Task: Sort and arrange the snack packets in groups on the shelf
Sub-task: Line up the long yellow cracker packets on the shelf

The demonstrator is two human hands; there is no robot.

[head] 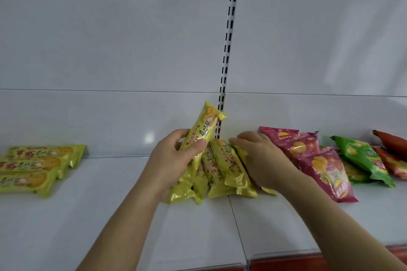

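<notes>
Centrally, yellow packet point(204, 130) tilted up off the shelf point(110, 215), gripped around its lower half by left hand point(174, 156), fingers wrapped, top end near the slotted upright point(228, 50). Just below, yellow pile point(222, 171) lying on the shelf, straddling the seam between two boards. Right hand point(262, 158) laid flat and open on the pile's right side, fingers spread, touching the packets. Just right of that hand, pink chip bags point(323, 165) overlapping; further right, green bags point(365, 158), then red ones point(392, 149) at the edge. Far left, well apart, three yellow packets point(37, 167) lying in a row.
</notes>
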